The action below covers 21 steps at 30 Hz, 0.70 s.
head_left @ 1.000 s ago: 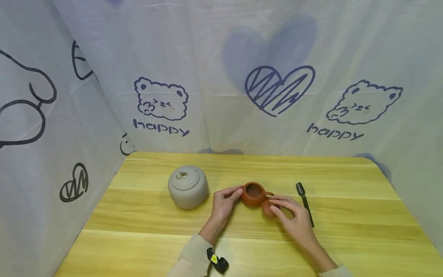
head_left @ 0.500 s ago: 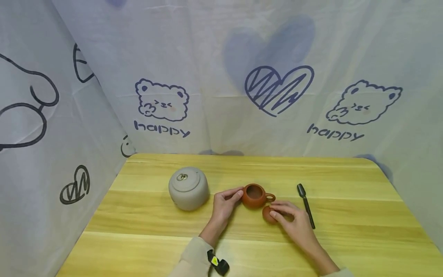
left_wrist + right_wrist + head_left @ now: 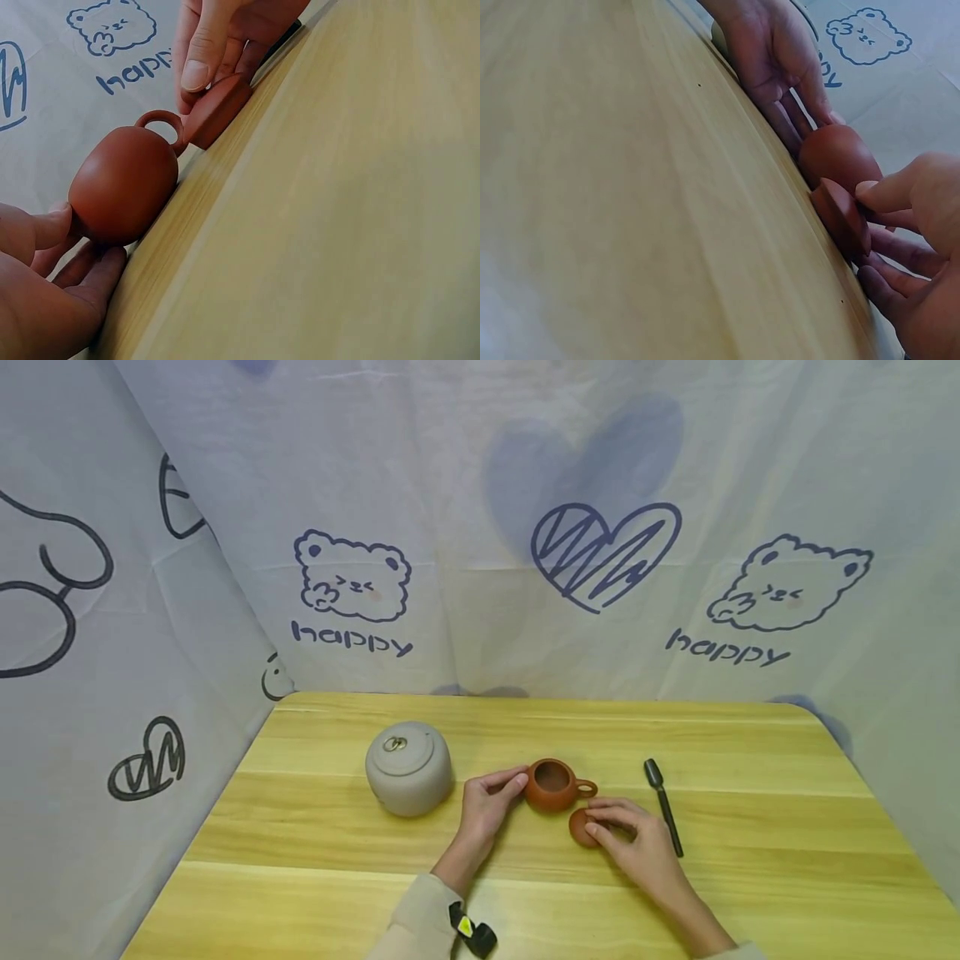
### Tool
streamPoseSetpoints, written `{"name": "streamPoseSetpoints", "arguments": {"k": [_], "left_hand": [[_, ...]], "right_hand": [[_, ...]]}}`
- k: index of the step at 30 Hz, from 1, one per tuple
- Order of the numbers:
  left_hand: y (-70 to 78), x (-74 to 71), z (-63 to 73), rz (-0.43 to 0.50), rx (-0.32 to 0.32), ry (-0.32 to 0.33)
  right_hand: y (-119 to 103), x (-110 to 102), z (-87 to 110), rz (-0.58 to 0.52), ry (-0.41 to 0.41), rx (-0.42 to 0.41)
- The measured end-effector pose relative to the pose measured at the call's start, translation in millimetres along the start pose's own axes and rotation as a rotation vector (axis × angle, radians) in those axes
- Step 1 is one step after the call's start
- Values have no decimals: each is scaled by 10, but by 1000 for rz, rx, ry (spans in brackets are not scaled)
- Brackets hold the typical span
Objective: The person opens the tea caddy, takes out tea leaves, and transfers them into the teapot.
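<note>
In the head view, a small reddish-brown clay teapot (image 3: 551,798) stands uncovered on the table, its loop handle (image 3: 587,788) towards the right. My left hand (image 3: 483,812) grips its left side between thumb and fingers; those fingers cover that side, so any spout is hidden. Just in front of the handle, my right hand (image 3: 643,847) pinches the matching teapot lid (image 3: 581,829). From the left wrist, the lid (image 3: 217,112) appears tilted close by the handle. The right wrist view shows thumb and fingertips on the lid (image 3: 841,219), near the tabletop.
A grey lidded jar (image 3: 408,783) with a ring on top stands left of my left hand. Beyond my right hand lies a dark scoop-ended tool (image 3: 664,808). A printed cloth (image 3: 480,643) hangs behind the wooden table (image 3: 315,843).
My right hand has drawn the lid slightly towards me, away from the teapot handle, which now shows fully. My left hand has stayed on the teapot.
</note>
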<state>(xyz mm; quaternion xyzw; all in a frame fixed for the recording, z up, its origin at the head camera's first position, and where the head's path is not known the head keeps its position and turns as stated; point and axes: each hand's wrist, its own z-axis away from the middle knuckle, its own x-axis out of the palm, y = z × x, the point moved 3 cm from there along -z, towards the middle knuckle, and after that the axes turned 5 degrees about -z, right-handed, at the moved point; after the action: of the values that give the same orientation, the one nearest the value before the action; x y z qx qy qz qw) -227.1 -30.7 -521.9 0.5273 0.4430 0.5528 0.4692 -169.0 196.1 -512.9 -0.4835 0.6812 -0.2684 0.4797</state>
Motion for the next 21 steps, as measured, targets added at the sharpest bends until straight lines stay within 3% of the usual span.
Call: {"name": "streamPoseSetpoints", "arguments": {"k": [14, 21], "left_hand": [[27, 2, 15, -2, 0, -12], [84, -13, 51, -92, 34, -10]], "right_hand": [[-9, -34, -10, 33, 10, 54], [-121, -69, -33, -2, 79, -22]]}}
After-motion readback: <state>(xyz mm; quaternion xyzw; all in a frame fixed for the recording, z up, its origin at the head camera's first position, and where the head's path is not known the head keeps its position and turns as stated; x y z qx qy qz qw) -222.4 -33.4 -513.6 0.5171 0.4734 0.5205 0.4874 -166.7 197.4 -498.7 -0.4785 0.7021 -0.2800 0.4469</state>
